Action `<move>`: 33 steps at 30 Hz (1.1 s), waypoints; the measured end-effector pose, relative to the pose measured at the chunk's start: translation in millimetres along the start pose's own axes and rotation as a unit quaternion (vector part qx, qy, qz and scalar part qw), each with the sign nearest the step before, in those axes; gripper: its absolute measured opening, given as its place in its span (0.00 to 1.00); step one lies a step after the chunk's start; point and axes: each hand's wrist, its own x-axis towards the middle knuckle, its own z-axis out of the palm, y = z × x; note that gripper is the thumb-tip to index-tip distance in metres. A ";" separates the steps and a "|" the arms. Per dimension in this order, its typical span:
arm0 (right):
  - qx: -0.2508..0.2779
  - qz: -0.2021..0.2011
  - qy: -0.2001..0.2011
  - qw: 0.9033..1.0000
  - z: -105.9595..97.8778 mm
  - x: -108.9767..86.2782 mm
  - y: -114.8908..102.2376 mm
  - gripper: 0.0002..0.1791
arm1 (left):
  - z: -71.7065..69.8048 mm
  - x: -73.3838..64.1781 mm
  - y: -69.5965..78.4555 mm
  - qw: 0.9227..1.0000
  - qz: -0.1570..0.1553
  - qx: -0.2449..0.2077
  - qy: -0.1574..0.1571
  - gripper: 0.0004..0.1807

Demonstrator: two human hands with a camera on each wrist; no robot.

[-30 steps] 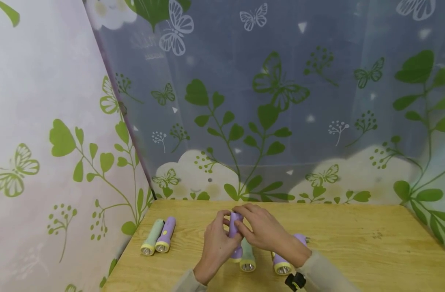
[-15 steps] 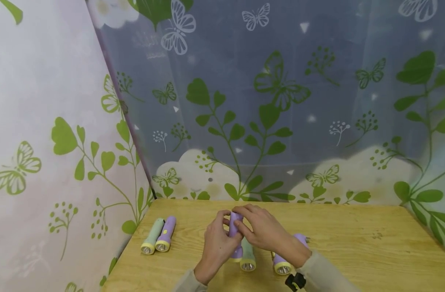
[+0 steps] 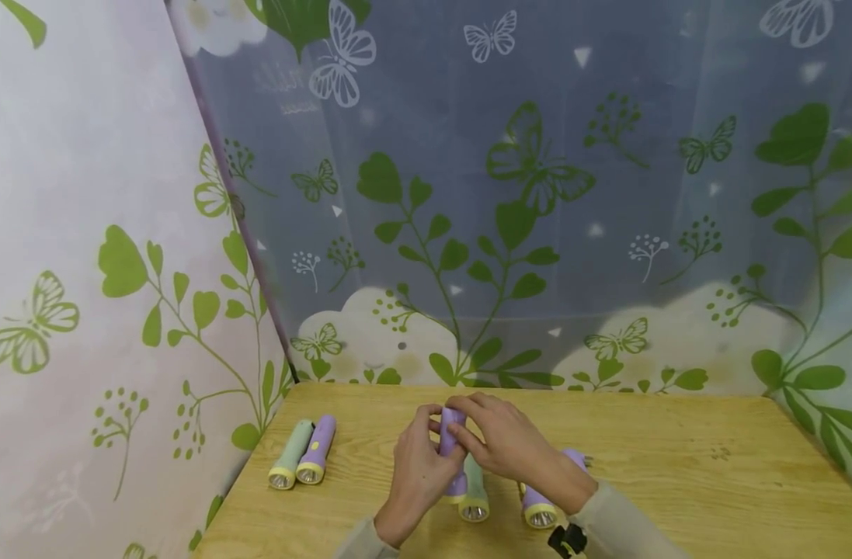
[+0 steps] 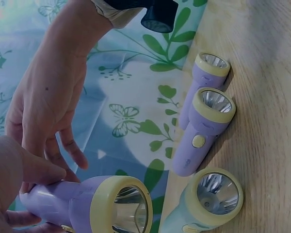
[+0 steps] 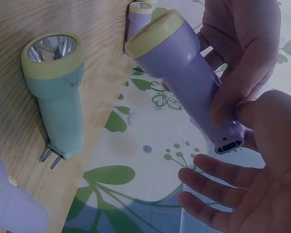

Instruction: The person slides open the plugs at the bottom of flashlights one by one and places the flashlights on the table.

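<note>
Both hands meet on a purple flashlight (image 3: pixel 450 431) with a yellow head ring, held tilted with its lens end toward me. My left hand (image 3: pixel 422 466) grips its body, thumb along the near side. At the tail end, my right hand (image 3: pixel 505 439) has its thumb on the purple body (image 4: pixel 53 194) and its index finger behind. The right hand's other fingers (image 5: pixel 218 184) spread away from it. In the right wrist view the tail shows a dark slot. A mint green flashlight (image 5: pixel 60 107) lies just beside, two metal prongs sticking out of its tail.
On the wooden table (image 3: pixel 677 466), a mint flashlight (image 3: pixel 293 454) and a purple flashlight (image 3: pixel 318 446) lie side by side at left. Two more purple flashlights lie under the right forearm, the nearer purple flashlight (image 4: pixel 199 138) showing a yellow button. A patterned curtain (image 3: pixel 426 233) rises behind.
Hands and flashlight keep practically the same pose throughout. Only the head view shifts very slightly.
</note>
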 end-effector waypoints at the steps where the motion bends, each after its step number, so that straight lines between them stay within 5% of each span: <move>1: -0.002 0.002 -0.001 1.000 -0.1 -0.3 0.5 0.18 | 0.5 0.2 -0.2 1.000 0.000 -0.002 0.001 0.26; 33: 0.004 0.009 0.003 1.000 -1.2 -2.5 -1.1 0.15 | 2.1 -3.8 -1.0 1.000 -0.020 0.000 0.018 0.25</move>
